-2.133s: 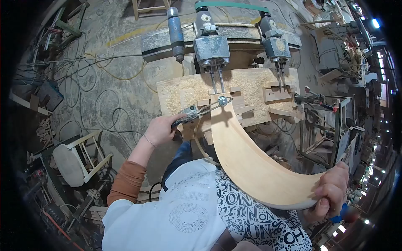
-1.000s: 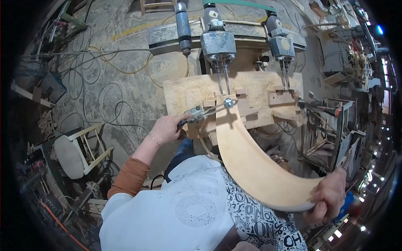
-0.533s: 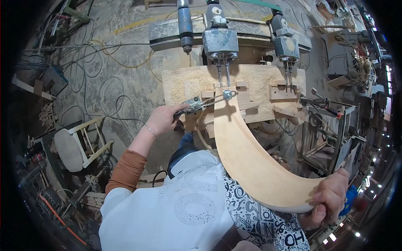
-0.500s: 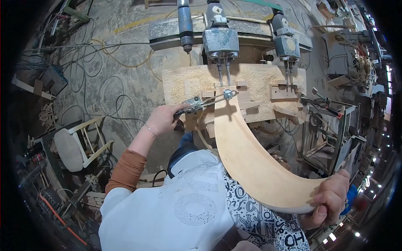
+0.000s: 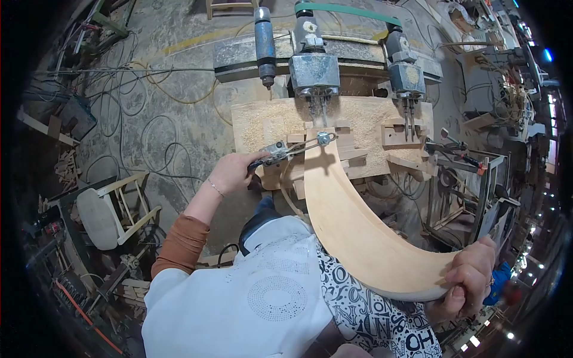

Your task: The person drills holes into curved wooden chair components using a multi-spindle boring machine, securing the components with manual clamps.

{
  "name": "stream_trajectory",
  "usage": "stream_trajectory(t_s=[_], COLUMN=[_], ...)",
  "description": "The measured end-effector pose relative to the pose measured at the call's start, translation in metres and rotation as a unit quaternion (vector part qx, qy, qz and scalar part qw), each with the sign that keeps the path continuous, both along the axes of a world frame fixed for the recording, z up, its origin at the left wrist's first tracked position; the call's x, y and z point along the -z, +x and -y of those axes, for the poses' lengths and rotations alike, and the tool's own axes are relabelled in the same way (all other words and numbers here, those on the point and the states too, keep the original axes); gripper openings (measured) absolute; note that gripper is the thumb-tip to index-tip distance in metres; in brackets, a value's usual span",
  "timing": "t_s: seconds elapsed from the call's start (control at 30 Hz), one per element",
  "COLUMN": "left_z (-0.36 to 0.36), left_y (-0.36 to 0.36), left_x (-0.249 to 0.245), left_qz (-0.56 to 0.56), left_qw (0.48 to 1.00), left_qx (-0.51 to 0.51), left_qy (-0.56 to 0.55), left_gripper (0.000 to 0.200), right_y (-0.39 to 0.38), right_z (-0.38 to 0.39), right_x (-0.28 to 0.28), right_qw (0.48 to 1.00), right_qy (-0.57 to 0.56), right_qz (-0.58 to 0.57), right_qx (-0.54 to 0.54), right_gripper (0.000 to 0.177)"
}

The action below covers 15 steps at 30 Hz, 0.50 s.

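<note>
A curved, pale wooden chair-back-like panel (image 5: pixel 358 238) stretches from the drilling jig to my right side. My left hand (image 5: pixel 231 173) is closed on the handle of a toggle clamp (image 5: pixel 276 153), whose pad presses down on the panel's far end. With fingers wrapped round its near end, my right hand (image 5: pixel 468 280) grips the panel. Twin drill bits of the middle boring head (image 5: pixel 314 73) point at the panel's far end; whether they touch it is hard to see. Wood blocks sit around that end on the sawdust-covered board (image 5: pixel 256 122).
A second boring head (image 5: pixel 407 74) with two bits stands to the right, and a blue air drill (image 5: pixel 264 45) to the left. Hoses and cables (image 5: pixel 170 149) lie on the floor. A wooden chair (image 5: pixel 110 215) is at the left, a metal frame rack (image 5: pixel 489 185) at the right.
The view has shifted slightly. The middle bits look blurred, with chips flying near the heads, and the board and clamp sit a little lower in view. Both hands keep their holds.
</note>
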<state>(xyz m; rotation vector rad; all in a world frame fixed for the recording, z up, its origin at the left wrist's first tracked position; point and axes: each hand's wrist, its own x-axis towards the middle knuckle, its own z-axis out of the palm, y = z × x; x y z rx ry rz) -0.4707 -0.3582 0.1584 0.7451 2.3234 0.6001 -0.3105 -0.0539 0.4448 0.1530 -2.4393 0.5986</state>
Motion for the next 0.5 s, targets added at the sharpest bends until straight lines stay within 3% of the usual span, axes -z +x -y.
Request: stream_trajectory(t_s=[0.1, 0.27, 0.5], left_z=[0.001, 0.001, 0.000], left_y=[-0.003, -0.001, -0.003], left_x=[0.002, 0.002, -0.002], left_qz=[-0.017, -0.017, -0.010], left_qw=[1.000, 1.000, 1.000], left_qx=[0.002, 0.001, 0.004], left_qy=[0.016, 0.004, 0.012], left_gripper=[0.058, 0.056, 0.054], right_y=[-0.004, 0.002, -0.007], right_z=[0.002, -0.012, -0.009], right_x=[0.002, -0.005, -0.004], right_qw=[0.999, 0.999, 0.999], right_qy=[-0.002, 0.001, 0.000], right_qz=[-0.012, 0.033, 0.004], right_qx=[0.032, -0.037, -0.044], right_gripper=[0.025, 0.025, 0.021])
